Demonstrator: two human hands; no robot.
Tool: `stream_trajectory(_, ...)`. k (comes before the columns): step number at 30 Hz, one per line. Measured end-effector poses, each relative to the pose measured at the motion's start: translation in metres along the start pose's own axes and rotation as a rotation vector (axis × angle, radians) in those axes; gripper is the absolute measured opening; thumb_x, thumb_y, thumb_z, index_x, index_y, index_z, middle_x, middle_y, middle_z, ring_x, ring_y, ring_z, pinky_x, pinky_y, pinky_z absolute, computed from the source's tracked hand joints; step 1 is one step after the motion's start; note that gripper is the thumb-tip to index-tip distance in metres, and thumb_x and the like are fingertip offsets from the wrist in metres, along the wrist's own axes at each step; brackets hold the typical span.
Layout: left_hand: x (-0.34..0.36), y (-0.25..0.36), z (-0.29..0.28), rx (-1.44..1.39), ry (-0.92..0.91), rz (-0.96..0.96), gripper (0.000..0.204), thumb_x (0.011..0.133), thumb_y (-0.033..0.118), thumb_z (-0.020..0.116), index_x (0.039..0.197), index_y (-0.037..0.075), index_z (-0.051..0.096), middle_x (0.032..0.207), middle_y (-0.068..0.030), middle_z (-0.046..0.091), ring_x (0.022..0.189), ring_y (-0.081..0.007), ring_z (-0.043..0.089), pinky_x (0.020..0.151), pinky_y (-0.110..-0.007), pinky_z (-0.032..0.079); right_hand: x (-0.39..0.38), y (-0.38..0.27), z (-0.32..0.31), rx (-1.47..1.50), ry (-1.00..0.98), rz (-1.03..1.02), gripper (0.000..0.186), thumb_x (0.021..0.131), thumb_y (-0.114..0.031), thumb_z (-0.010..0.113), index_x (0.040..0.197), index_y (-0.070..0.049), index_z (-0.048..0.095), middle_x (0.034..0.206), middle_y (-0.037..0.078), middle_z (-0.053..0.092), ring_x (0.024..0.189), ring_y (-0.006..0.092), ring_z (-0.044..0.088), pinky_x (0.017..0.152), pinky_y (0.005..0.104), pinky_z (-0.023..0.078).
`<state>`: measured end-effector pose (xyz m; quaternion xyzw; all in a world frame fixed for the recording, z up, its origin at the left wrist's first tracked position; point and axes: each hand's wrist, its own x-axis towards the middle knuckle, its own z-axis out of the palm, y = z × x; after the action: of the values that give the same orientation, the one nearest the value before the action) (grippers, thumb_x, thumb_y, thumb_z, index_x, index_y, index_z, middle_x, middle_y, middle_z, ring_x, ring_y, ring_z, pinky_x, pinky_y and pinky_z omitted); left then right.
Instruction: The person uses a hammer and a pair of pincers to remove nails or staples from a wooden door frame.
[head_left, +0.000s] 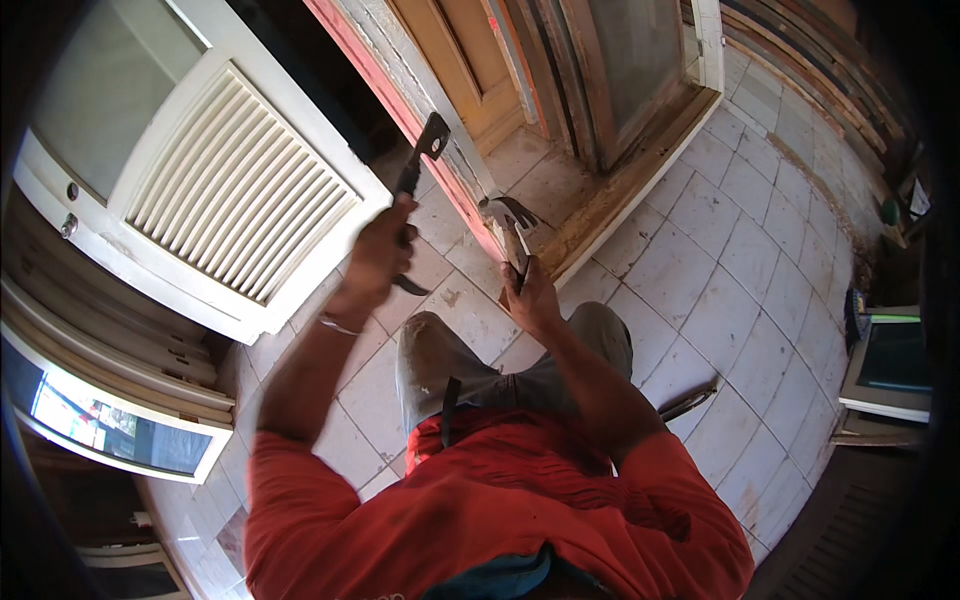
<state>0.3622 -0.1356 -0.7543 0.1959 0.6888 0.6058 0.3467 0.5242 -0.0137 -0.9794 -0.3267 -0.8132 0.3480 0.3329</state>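
Note:
My left hand point(375, 255), slightly blurred, is wrapped round a dark tool point(432, 140). The tool has a flat, broad end with a hole and a curved hook at its lower end; its exact kind is unclear. My right hand point(535, 298) grips a claw hammer point(508, 212) close below its metal head. That head is up against the lower end of a wooden door frame point(430, 125) with worn pink and white paint. The left hand's tool is held apart from the hammer, its broad end near the frame's edge.
A white louvred door point(240, 190) stands at the left. Ahead, a wooden sill point(625, 185) runs toward stacked panels point(590, 80). Long-handled pincers or a similar tool point(690, 400) lie on the tiled floor point(740, 270) to my right. Framed glass panels point(890, 360) stand at the far right.

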Motion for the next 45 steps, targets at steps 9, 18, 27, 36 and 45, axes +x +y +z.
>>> stream_trajectory(9,0.050,-0.130,0.007,0.189,0.275,0.448,0.036,0.106,0.042,0.046,0.103,0.007,0.055,0.070,0.0023,0.051,0.057,-0.0069,0.049,0.049,-0.026,0.042,0.000,-0.016,-0.007,0.017,-0.063,0.054,0.042,0.099,-0.038,0.057,0.108,0.002,0.047,0.073,0.029,0.064,0.071,0.0496,0.065,0.062,0.0551,0.052)
stream_trajectory(18,0.015,0.088,-0.124,0.796,-0.230,0.333,0.036,0.101,0.042,0.057,0.098,0.007,0.062,0.069,0.0014,0.051,0.052,-0.0058,0.045,0.046,-0.024,0.037,0.006,-0.001,-0.018,0.020,-0.069,-0.085,0.043,0.098,-0.038,0.058,0.108,0.002,0.048,0.081,0.029,0.065,0.074,0.0480,0.065,0.064,0.0554,0.052)
stream_trajectory(27,-0.071,0.051,-0.114,0.191,0.128,0.439,0.056,0.099,0.054,0.056,0.120,0.001,0.058,0.076,0.0026,0.050,0.062,-0.0070,0.044,0.055,-0.022,0.034,0.013,0.002,-0.024,0.255,-0.156,0.157,0.043,0.096,-0.040,0.062,0.106,0.002,0.054,0.081,0.030,0.065,0.073,0.0493,0.064,0.064,0.0543,0.051)
stream_trajectory(36,-0.046,-0.116,-0.036,-0.447,0.138,0.212,0.027,0.094,0.021,0.068,0.109,0.002,0.056,0.080,-0.0039,0.053,0.068,-0.0146,0.053,0.066,-0.029,0.045,-0.065,0.152,-0.146,-0.185,0.098,0.574,0.044,0.089,-0.036,0.067,0.120,-0.005,0.060,0.101,0.021,0.071,0.098,0.0416,0.068,0.082,0.0513,0.053)
stream_trajectory(45,-0.052,-0.149,-0.028,-0.312,0.320,0.030,0.017,0.095,0.020,0.067,0.097,0.006,0.058,0.076,-0.0016,0.054,0.063,-0.0138,0.055,0.061,-0.027,0.044,-0.234,0.277,-0.099,-0.454,0.044,1.128,0.058,0.089,-0.040,0.060,0.134,-0.004,0.051,0.117,0.025,0.061,0.110,0.0443,0.061,0.092,0.0568,0.049)
